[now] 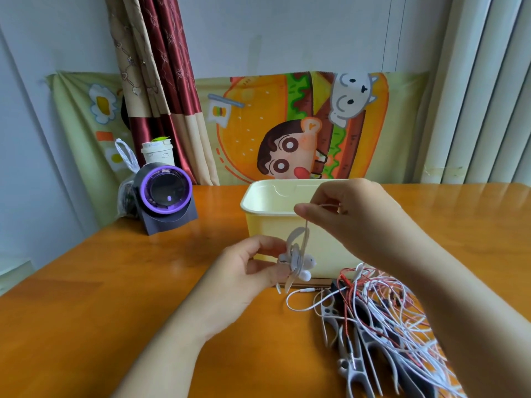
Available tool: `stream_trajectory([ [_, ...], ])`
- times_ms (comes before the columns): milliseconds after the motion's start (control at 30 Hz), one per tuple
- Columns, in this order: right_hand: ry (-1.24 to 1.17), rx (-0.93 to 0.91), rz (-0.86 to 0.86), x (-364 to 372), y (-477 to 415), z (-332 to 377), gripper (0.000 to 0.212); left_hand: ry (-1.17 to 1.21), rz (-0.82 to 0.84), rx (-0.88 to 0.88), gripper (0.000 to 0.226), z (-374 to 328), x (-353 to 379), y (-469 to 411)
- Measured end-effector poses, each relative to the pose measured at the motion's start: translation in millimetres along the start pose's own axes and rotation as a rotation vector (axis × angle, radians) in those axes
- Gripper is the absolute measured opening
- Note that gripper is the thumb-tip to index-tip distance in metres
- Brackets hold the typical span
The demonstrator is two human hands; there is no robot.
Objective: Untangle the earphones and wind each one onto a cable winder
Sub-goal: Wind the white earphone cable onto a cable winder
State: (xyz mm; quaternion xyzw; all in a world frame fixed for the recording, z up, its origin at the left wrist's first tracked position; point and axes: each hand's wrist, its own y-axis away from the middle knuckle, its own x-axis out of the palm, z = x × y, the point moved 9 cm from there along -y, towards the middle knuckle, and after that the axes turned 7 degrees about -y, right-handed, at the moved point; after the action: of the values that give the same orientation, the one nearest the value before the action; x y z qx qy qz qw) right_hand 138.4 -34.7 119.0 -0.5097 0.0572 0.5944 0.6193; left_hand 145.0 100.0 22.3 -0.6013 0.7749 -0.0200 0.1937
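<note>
White earphone [309,261] buds sit against the cable winder [293,251] that you pinch between the thumb and fingers of your left hand [247,274], above the orange desk [115,282] and just in front of the pale yellow box [267,219]. Your right hand [353,214], higher up near the box rim, pinches the earphone's cord between thumb and forefinger; the cord runs down to the winder. On the desk to your right lies a tangle of white and red earphones [382,305] among spare winders [356,369].
</note>
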Motion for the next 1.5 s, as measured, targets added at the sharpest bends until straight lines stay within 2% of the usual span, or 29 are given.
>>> stream_trajectory([
  [133,-0.197,0.07,0.035,11.2,-4.1,-18.1,0.034,0.076,0.044,0.016,0.029,-1.4,1.3,0.4],
  [267,-0.445,0.248,0.172,50.0,3.2,-37.4,0.037,0.513,0.068,0.031,0.05,-1.3,2.4,-2.4],
  [333,-0.541,0.286,0.216,71.1,8.9,-37.5,0.039,0.691,0.018,0.018,0.053,0.6,-2.4,-4.1],
  [433,-0.508,0.223,0.236,83.4,11.8,-29.5,0.04,0.802,-0.155,-0.054,0.034,7.3,-14.8,-4.5],
  [500,-0.472,0.174,0.246,81.8,11.3,-23.4,0.036,0.804,-0.257,-0.111,0.034,14.2,-22.6,-3.0],
  [700,-0.328,0.088,0.322,88.5,16.1,-10.2,0.024,0.853,-0.389,-0.201,0.027,30.3,-30.5,-1.2],
  [767,-0.283,0.074,0.324,88.3,15.9,-7.8,0.023,0.83,-0.415,-0.21,0.028,34.4,-33.0,-0.8],
  [867,-0.216,0.048,0.369,86.4,17.5,-1.8,0.021,0.671,-0.413,-0.165,0.034,30.9,-38.4,0.1],
  [967,-0.16,0.012,0.392,79.3,19.0,7.1,0.018,0.56,-0.399,-0.131,0.029,26.5,-40.0,0.8],
  [1033,-0.137,-0.004,0.373,70.2,18.1,10.7,0.019,0.585,-0.395,-0.152,0.024,27.1,-39.1,0.7],
  [1133,-0.138,-0.008,0.34,57.9,15.1,10.5,0.019,0.746,-0.408,-0.25,0.015,36.8,-35.3,-0.3],
  [1267,-0.104,-0.035,0.336,54.2,13.7,13.7,0.019,0.822,-0.402,-0.28,0.016,43.0,-32.4,-1.3],
  [1300,-0.103,-0.043,0.335,53.2,14.0,15.5,0.019,0.747,-0.385,-0.25,0.014,41.9,-32.8,-2.3],
  [1433,-0.165,-0.056,0.252,35.4,10.6,19.6,0.02,0.192,-0.369,-0.104,0.02,29.1,-38.9,-4.0],
  [1500,-0.166,-0.042,0.186,24.2,6.7,15.7,0.021,0.056,-0.284,-0.061,0.028,20.4,-29.5,-4.2],
])
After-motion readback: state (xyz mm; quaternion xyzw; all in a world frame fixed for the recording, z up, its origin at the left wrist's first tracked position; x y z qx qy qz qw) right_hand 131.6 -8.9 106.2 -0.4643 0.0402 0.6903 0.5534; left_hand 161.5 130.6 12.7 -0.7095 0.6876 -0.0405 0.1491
